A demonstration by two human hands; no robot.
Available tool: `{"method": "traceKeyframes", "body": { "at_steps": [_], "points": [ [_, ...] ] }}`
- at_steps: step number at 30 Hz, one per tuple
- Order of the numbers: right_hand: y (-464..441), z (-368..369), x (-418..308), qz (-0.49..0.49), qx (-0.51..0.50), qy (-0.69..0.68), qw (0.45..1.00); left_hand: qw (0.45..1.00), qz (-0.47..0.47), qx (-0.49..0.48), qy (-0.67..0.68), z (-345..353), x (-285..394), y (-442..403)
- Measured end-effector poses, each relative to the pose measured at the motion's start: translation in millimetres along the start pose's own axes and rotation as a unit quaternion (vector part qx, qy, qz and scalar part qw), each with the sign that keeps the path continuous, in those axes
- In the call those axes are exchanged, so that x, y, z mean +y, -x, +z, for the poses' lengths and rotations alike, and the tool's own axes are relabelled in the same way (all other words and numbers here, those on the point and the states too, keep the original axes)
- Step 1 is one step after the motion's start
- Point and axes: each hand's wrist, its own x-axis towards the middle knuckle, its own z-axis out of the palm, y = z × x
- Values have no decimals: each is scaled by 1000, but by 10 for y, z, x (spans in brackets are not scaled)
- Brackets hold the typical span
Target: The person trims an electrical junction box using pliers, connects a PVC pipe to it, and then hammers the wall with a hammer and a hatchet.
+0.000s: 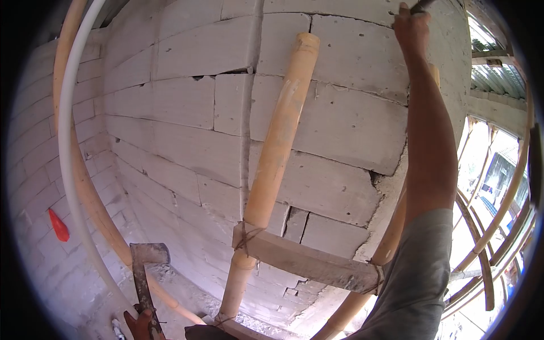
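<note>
Low on the left, my left hand (141, 324) is closed round the dark, worn handle of a hatchet (151, 254), whose head points up with a broad blocky shape. My right hand (412, 31) is raised high against the upper right of the block wall (351, 130). Its fingers wrap round a dark rod-like tool (421, 6), which runs out of the top of the view, so its kind is hidden. In front of the wall stands a bamboo pole (277, 141), with a wooden rung (306, 262) lashed to it between my arms.
A second bamboo pole (391, 232) rises behind my right arm. On the left, a white pipe (66, 124) curves beside another bamboo pole (93, 204). A red object (58, 225) is on the left wall. Several bent poles (481, 238) stand near the bright opening at right.
</note>
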Motion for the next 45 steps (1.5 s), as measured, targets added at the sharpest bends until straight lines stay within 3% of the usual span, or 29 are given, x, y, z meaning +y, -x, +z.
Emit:
{"method": "traceKeyframes", "body": {
  "at_steps": [1,2,3,4,6,7,12,19,22,25,28,31,37,43,45],
  "points": [
    [41,144,-139,-29,-16,23,999,999,29,7,15,4,-20,10],
    [172,149,-371,-63,41,-80,994,998,57,17,31,18,-82,8],
    [269,291,-567,-33,4,-96,995,995,86,30,47,29,-118,15],
    [315,553,-591,-37,6,-79,996,997,57,50,27,23,-113,34],
    [522,781,-726,39,-135,-49,989,996,-4,87,-10,37,-92,44],
    [612,874,-776,53,-158,-31,986,996,0,86,-30,10,-147,9],
    [989,1151,-977,73,-224,-13,972,992,-12,68,106,242,248,196],
    [1085,1237,-1123,108,-225,85,965,987,-56,43,141,294,179,77],
    [1134,1269,-1092,106,-239,128,957,994,-74,-68,-38,103,80,-111],
    [1116,1409,-1018,62,-238,197,949,990,-43,24,135,298,241,83],
    [1194,1346,-1161,59,-281,207,935,992,-84,-12,88,149,18,-56],
    [1265,1413,-1138,30,-247,241,938,996,-67,32,48,184,-14,-5],
    [1222,1349,-1147,38,-277,222,934,998,-49,15,-24,56,-102,-35],
    [1142,1320,-1011,83,-242,187,948,999,-32,9,-10,72,-149,-66],
    [1157,1302,-977,89,-220,170,956,994,-73,-30,-71,142,146,5]
  ]
}}
